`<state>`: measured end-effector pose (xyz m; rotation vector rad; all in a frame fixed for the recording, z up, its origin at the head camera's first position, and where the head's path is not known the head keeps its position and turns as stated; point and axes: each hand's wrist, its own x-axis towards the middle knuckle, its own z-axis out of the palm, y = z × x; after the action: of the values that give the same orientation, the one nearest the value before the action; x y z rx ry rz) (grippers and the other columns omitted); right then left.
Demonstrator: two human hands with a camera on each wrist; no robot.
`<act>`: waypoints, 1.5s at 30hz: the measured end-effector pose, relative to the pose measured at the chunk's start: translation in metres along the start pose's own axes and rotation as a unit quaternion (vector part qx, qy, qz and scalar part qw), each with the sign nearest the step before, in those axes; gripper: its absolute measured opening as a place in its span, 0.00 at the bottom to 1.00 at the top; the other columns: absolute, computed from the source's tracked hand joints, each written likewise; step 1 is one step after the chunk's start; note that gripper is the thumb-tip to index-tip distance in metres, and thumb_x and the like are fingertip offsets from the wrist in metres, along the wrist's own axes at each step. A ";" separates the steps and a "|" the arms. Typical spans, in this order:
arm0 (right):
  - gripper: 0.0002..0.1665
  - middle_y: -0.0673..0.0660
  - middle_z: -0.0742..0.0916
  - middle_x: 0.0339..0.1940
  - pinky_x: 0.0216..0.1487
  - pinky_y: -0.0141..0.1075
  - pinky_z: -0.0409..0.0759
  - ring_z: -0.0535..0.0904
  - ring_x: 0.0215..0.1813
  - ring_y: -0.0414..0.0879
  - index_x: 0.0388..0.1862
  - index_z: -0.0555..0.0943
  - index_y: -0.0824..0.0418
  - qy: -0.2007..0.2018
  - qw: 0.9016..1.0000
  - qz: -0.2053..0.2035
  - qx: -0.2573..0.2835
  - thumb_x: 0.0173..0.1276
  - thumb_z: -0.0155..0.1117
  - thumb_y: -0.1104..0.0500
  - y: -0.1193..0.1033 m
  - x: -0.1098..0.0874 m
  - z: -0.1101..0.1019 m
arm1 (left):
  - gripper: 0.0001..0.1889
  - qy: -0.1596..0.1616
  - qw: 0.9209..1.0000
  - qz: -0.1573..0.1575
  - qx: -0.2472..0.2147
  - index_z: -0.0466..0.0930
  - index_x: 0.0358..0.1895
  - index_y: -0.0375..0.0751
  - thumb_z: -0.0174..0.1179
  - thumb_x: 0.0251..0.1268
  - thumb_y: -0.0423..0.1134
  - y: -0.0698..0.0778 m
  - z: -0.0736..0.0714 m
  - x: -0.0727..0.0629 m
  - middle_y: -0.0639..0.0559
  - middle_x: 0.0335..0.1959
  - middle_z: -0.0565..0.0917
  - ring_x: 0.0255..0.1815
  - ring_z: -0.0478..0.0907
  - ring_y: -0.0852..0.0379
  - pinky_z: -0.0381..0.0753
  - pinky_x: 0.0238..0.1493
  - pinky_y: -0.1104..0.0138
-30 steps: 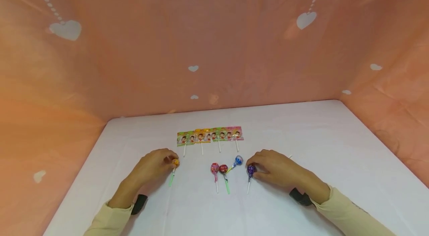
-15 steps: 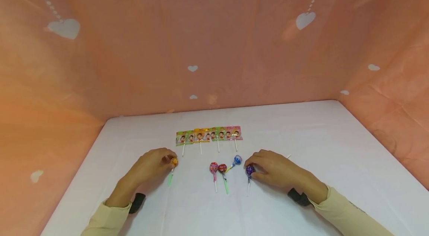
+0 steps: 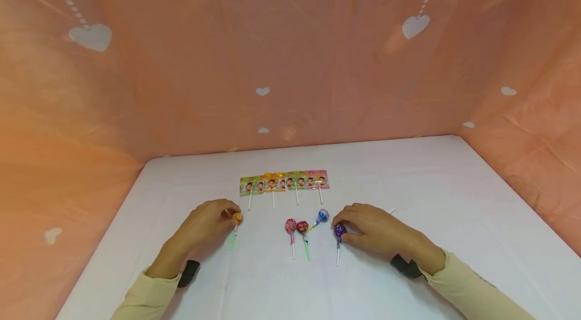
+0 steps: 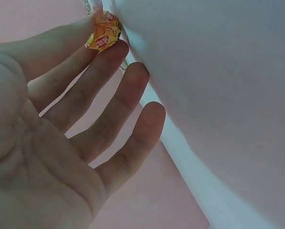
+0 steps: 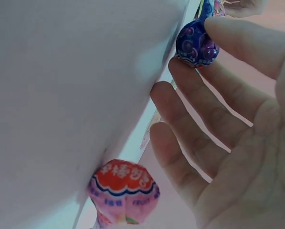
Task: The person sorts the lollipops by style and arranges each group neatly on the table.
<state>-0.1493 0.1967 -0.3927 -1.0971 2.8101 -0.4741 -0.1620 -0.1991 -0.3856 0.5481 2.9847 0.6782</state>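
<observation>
On the left of the white table, my left hand pinches a yellow-orange lollipop by its wrapped head. The left wrist view shows thumb and fingertips on its wrapper, the other fingers spread. My right hand holds a purple lollipop between thumb and fingers, its white stick towards me. Between the hands lie a pink lollipop, a dark red lollipop with a green stick, and a blue lollipop set at a slant.
Flat-packed lollipops in green, orange and pink wrappers form a row farther back. A white stick shows behind my right hand; in the right wrist view a red-and-pink lollipop lies near that hand. Orange cloth walls surround the table.
</observation>
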 end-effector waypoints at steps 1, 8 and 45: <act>0.16 0.42 0.85 0.50 0.65 0.47 0.75 0.79 0.57 0.42 0.54 0.82 0.48 -0.002 1.000 0.001 0.004 0.69 0.65 0.51 0.000 0.000 0.000 | 0.11 -0.003 1.000 -0.002 -0.001 0.86 0.45 0.44 0.69 0.59 0.34 0.000 0.000 0.000 0.54 0.40 0.87 0.41 0.82 0.56 0.80 0.45 0.57; 0.16 0.42 0.85 0.51 0.62 0.46 0.77 0.80 0.55 0.40 0.55 0.81 0.49 0.011 1.000 -0.009 0.017 0.70 0.65 0.51 -0.005 0.001 -0.006 | 0.11 -0.008 1.000 -0.001 -0.001 0.86 0.45 0.43 0.70 0.58 0.33 0.001 0.002 -0.001 0.53 0.40 0.87 0.40 0.82 0.57 0.80 0.45 0.58; 0.13 0.48 0.81 0.44 0.51 0.32 0.77 0.76 0.45 0.38 0.52 0.79 0.57 -0.020 0.996 -0.047 0.079 0.70 0.62 0.59 -0.073 0.070 0.005 | 0.11 -0.018 1.000 -0.009 -0.015 0.86 0.45 0.42 0.69 0.57 0.32 0.002 -0.003 0.004 0.52 0.41 0.87 0.41 0.82 0.55 0.80 0.46 0.56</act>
<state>-0.1528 0.0975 -0.3724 -1.1939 2.6424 -0.6618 -0.1656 -0.1975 -0.3822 0.5248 2.9387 0.7018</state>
